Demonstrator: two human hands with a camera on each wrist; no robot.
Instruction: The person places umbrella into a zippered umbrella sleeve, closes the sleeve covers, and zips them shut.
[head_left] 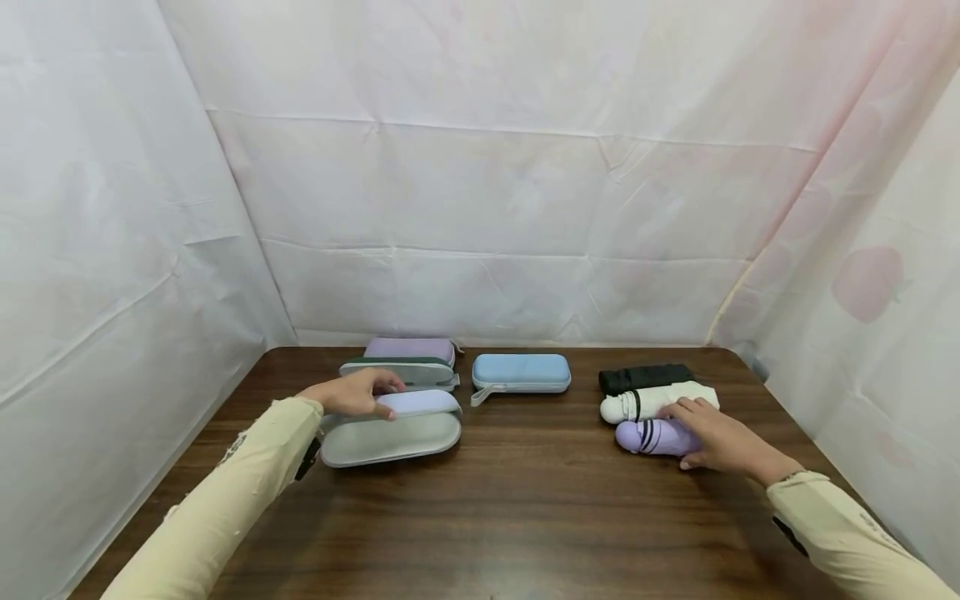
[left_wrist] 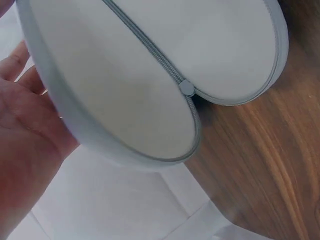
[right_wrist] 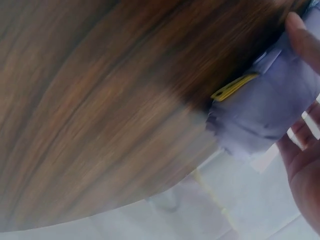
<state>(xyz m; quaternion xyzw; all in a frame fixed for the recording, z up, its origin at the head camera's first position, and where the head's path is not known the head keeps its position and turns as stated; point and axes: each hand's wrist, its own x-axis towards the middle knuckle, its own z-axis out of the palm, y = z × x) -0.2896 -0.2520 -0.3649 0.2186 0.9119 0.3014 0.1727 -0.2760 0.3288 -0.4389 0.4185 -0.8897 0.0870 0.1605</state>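
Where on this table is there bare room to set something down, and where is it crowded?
Free: the table's near strip between both sleeves, and the middle gap between the open grey case under the left hand and the purple umbrella under the right hand. Crowded: the far edge, with stacked cases, blue case and umbrellas.

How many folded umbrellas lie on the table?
3, side by side at the right: a black umbrella farthest back, a cream umbrella in the middle, a purple umbrella nearest, under the right hand.

Bystanding items on the wooden bench (head_left: 525, 500).
Far centre: blue case (head_left: 521, 372); left of it, green case (head_left: 401, 371) and purple case (head_left: 409, 348). Far right: black umbrella (head_left: 645, 377), cream umbrella (head_left: 652, 401).
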